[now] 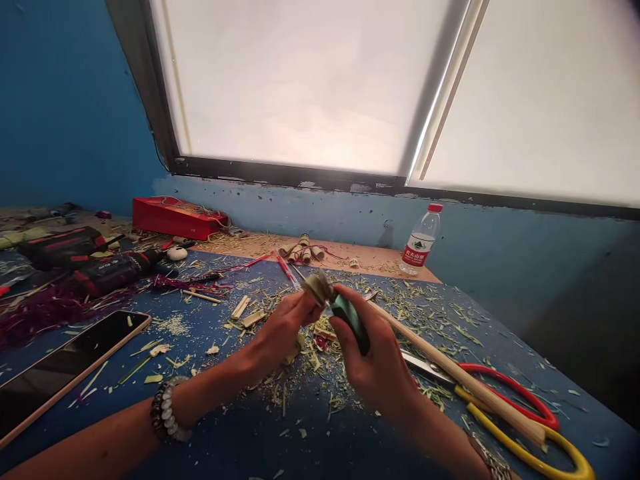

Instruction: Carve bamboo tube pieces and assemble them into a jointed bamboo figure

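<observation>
Above the middle of the table, my left hand (287,327) is closed round a short piece of bamboo (316,287), greenish and blurred. My right hand (377,363) is wrapped round the dark green handle of a hand tool (353,321). The tool's metal end meets the bamboo piece, but its shape is too blurred to name. Below both hands, green and pale shavings (313,360) litter the blue table top (295,443). Split bamboo strips (241,307) lie left of my left hand.
Red-and-yellow-handled scissors (535,399) and a wooden stick (465,380) lie at right. A water bottle (419,243), bamboo tubes (301,250) and a red box (173,218) stand along the back. At left are a power drill (113,272), purple fibres (37,313) and a phone (65,367).
</observation>
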`<state>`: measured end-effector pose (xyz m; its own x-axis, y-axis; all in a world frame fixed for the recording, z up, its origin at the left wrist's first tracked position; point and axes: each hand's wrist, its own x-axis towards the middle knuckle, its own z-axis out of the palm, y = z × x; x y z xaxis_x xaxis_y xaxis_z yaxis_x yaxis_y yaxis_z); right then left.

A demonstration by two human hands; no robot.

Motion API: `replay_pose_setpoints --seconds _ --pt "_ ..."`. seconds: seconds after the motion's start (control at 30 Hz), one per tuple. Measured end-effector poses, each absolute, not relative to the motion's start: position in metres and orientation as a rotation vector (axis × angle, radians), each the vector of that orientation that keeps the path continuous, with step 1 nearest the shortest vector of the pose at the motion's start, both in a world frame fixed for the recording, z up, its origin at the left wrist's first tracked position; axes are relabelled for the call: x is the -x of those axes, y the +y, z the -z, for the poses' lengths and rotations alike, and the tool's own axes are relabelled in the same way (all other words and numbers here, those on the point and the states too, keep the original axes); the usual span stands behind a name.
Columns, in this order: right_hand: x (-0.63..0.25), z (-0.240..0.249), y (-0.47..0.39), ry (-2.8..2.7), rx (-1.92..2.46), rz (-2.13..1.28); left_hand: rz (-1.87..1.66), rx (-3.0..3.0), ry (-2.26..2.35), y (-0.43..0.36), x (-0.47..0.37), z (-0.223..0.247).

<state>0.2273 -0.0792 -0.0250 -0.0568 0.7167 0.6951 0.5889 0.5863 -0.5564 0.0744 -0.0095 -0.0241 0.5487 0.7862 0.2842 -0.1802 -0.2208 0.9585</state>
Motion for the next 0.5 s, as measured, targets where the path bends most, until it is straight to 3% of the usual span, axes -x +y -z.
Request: replay_pose_setpoints --seconds 0.17,0.5 --pt "-0.235 0.017 -0.078 -1.695 1.188 -0.252 -1.033 -1.557 0.518 -0.010 -0.072 0.020" --pt "-0.251 0.011 -0.078 -2.004 1.008 -0.174 -1.039 -1.607 0.519 -0.010 -0.070 0.018"
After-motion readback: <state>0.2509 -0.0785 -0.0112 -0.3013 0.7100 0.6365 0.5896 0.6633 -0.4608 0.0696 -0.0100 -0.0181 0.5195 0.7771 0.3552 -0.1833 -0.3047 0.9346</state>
